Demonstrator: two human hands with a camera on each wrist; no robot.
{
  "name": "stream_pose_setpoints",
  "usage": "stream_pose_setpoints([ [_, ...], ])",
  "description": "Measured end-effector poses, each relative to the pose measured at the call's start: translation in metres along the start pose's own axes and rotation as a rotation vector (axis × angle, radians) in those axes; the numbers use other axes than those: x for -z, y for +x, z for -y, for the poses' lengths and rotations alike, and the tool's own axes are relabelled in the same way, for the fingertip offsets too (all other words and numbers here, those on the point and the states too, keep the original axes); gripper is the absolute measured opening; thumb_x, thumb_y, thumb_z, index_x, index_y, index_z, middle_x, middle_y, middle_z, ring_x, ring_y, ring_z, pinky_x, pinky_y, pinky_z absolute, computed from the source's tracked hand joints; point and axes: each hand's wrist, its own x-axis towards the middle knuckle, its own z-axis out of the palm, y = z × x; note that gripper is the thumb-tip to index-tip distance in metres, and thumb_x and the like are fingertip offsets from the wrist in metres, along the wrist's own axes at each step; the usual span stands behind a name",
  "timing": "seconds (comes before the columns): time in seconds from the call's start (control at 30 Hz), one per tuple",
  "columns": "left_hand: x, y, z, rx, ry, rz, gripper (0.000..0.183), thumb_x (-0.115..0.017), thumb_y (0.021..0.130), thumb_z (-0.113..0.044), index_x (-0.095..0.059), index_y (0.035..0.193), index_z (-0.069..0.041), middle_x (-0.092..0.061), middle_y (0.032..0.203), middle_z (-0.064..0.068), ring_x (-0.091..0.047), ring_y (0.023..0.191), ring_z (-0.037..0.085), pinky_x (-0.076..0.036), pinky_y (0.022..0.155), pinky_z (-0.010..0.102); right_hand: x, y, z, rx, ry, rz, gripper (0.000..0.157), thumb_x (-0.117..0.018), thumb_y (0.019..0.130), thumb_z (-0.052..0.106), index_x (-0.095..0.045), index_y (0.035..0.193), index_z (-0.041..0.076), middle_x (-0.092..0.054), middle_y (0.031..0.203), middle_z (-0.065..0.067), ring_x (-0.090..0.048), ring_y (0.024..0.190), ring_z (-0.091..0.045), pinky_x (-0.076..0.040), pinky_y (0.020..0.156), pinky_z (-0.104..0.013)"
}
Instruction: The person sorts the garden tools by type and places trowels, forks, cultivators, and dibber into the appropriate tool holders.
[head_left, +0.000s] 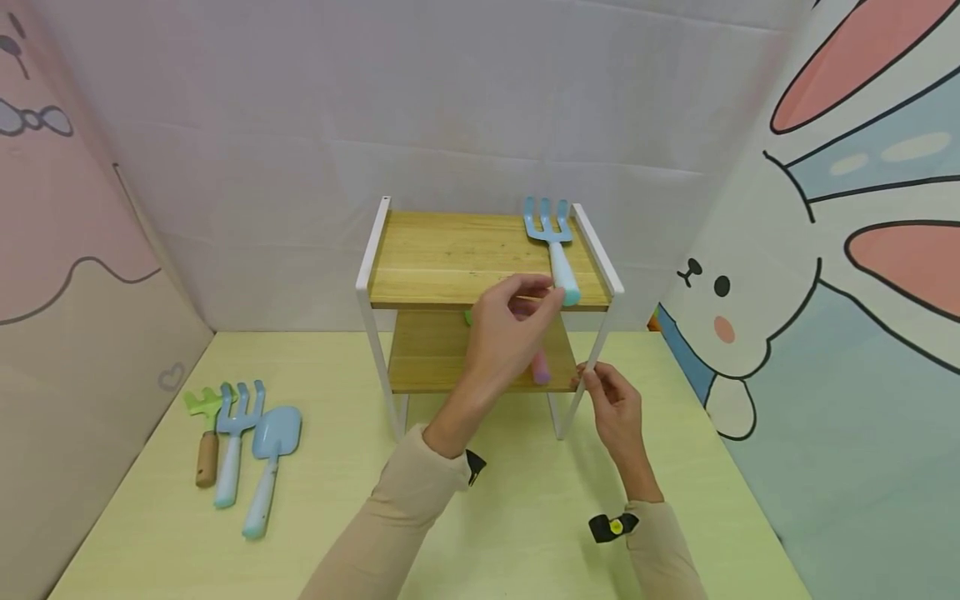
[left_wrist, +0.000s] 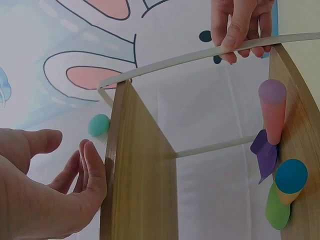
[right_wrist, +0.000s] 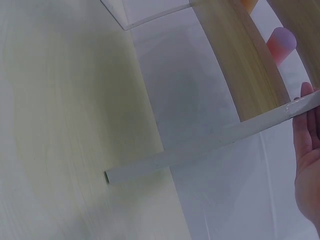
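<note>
A light-blue hand fork (head_left: 561, 265) lies on the right side of the top board of a two-tier wooden shelf (head_left: 442, 250), its handle end over the front edge. My left hand (head_left: 510, 329) is just left of that handle end. In the left wrist view a gap separates its loosely bent fingers from the turquoise handle end (left_wrist: 98, 125). My right hand (head_left: 617, 412) grips the white front right leg (right_wrist: 215, 142), thumb in front and fingers behind. On the lower board lie a purple-bladed tool with a pink handle (left_wrist: 274, 112) and a green-bladed tool with a blue-ended handle (left_wrist: 291, 176).
On the table's left lie a green rake (head_left: 207, 433) with a wooden handle, another light-blue hand fork (head_left: 234, 437) and a light-blue trowel (head_left: 276, 437). A white cloth (head_left: 262, 167) hangs behind the shelf. A rabbit-printed panel (head_left: 847, 333) stands at the right.
</note>
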Motion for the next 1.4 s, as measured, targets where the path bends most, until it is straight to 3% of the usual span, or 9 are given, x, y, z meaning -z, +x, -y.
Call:
stream_pose_setpoints([
  [0.37,0.009,-0.014,0.007,-0.032,-0.003,-0.020,0.021,-0.070,0.099,-0.018,-0.074,0.113,-0.004,-0.073,0.099,0.007,-0.067,0.088,0.015,-0.057,0.082,0.032,0.000,-0.001,0.000,-0.019,-0.003,-0.004,0.016,-0.053,0.102,-0.010,-0.063,0.108,-0.020,-0.070,0.098,-0.019,-0.071,0.089,-0.012,-0.058,0.086,-0.023],
  [0.63,0.014,-0.022,0.011,-0.006,-0.016,-0.019,0.018,-0.070,0.100,-0.020,-0.076,0.110,-0.006,-0.076,0.094,0.006,-0.068,0.090,0.015,-0.056,0.082,0.033,0.000,0.001,0.000,-0.005,-0.013,-0.005,0.016,-0.053,0.102,-0.011,-0.063,0.108,-0.020,-0.068,0.097,-0.025,-0.071,0.088,-0.011,-0.058,0.084,-0.023],
  [0.93,0.021,-0.033,0.022,0.047,0.016,-0.024,0.020,-0.069,0.100,-0.022,-0.076,0.110,-0.006,-0.074,0.102,0.003,-0.067,0.092,0.018,-0.056,0.085,0.035,0.000,0.000,-0.001,0.005,0.013,-0.001,0.015,-0.052,0.102,-0.012,-0.062,0.107,-0.022,-0.067,0.097,-0.027,-0.071,0.087,-0.012,-0.058,0.084,-0.023],
  [1.23,0.033,-0.042,0.033,0.069,0.029,-0.043,0.022,-0.070,0.100,-0.021,-0.076,0.109,-0.003,-0.074,0.102,0.008,-0.066,0.092,0.022,-0.055,0.079,0.030,-0.001,0.000,-0.001,-0.003,-0.017,-0.007,0.015,-0.053,0.102,-0.010,-0.063,0.107,-0.020,-0.072,0.096,-0.008,-0.071,0.087,-0.011,-0.058,0.084,-0.025],
  [1.4,0.039,-0.045,0.039,0.079,0.029,-0.044,0.024,-0.070,0.100,-0.021,-0.075,0.110,-0.001,-0.074,0.102,0.013,-0.067,0.092,0.025,-0.056,0.078,0.028,0.000,0.000,-0.001,-0.006,-0.019,-0.011,0.015,-0.053,0.102,-0.011,-0.063,0.107,-0.020,-0.072,0.096,-0.007,-0.071,0.087,-0.011,-0.058,0.085,-0.025],
])
